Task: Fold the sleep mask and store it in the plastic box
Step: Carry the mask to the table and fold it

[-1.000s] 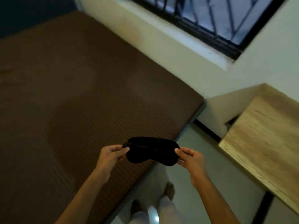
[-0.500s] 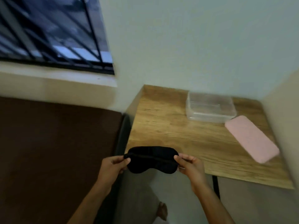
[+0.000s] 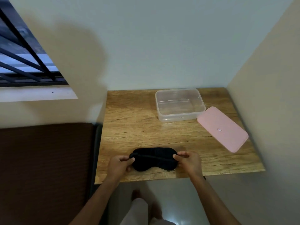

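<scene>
A black sleep mask (image 3: 154,158) lies spread out flat near the front edge of the wooden table (image 3: 129,127). My left hand (image 3: 119,165) pinches its left end and my right hand (image 3: 189,162) pinches its right end. The clear plastic box (image 3: 179,104) stands open and empty at the back of the table, well beyond the mask. Its pink lid (image 3: 222,130) lies flat on the table to the right of the box.
A brown mattress (image 3: 45,168) borders the table on the left. Walls close in behind and to the right of the table. A barred window (image 3: 24,62) is at the upper left. My legs and bare feet show on the pale floor below.
The view swung from the mattress to the table. Both hands carried the mask, held by its ends, over the table edge and down onto the wood.
</scene>
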